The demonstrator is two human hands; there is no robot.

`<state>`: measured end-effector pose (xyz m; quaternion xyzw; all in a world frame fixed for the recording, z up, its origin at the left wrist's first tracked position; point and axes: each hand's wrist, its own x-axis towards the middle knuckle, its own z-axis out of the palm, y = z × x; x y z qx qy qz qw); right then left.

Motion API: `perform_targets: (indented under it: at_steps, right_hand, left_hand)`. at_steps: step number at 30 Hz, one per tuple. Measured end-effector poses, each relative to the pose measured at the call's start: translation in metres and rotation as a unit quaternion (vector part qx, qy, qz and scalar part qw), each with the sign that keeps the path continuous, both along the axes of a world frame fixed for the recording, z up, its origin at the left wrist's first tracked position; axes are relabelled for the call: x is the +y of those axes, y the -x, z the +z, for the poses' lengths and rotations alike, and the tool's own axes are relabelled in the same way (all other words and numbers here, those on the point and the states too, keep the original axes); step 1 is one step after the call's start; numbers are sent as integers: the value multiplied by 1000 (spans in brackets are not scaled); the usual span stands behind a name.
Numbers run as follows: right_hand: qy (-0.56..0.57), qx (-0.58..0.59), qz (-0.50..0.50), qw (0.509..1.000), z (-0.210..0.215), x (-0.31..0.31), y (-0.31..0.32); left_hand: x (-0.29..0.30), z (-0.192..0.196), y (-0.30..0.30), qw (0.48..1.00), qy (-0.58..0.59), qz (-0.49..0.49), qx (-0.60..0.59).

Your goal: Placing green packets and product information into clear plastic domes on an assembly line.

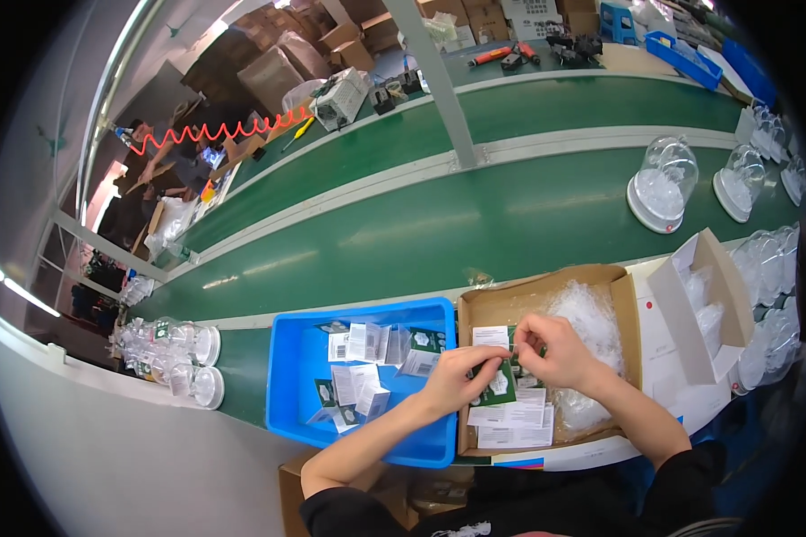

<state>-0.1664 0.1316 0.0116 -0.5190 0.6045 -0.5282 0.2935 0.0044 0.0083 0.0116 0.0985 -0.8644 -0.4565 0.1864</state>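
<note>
Over a shallow cardboard box [630, 327], my left hand [461, 378] pinches a small green-and-white card [500, 388] by its upper edge. Close beside it, my right hand [560, 352] has thumb and forefinger pressed together near the card's top corner. What those fingers hold is too small to make out. Below the card lie white printed slips [516, 436]. A heap of thin, clear plastic strands [587, 309] fills the box's right part, partly hidden by my right hand. Left of the box, a blue plastic bin [282, 358] contains several folded green-and-white cards [367, 342].
Behind the box runs a green conveyor belt [376, 237]. Clear domes on white bases [663, 186] stand at the right, and more domes [188, 345] lie at the far left. A white open carton [703, 309] holds clear plastic pieces. A metal post [439, 85] rises beyond the belt.
</note>
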Motion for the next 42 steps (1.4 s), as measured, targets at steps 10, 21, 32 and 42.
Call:
perform_targets:
  at_steps: [10,21,32,42]
  right_hand:
    - [-6,-7,15,1000,3,-2,3]
    - [-6,-17,9,1000,4,-2,0]
    - [0,16,11,1000,4,1,0]
    - [27,46,-17,998,-10,-3,5]
  left_hand:
    - [-1,3,0,1000,-8,-2,-8]
    - [-1,2,1,1000,5,-10,14]
    - [-1,2,-2,1000,0,1,-30]
    - [1,-1,3,998,56,14,3]
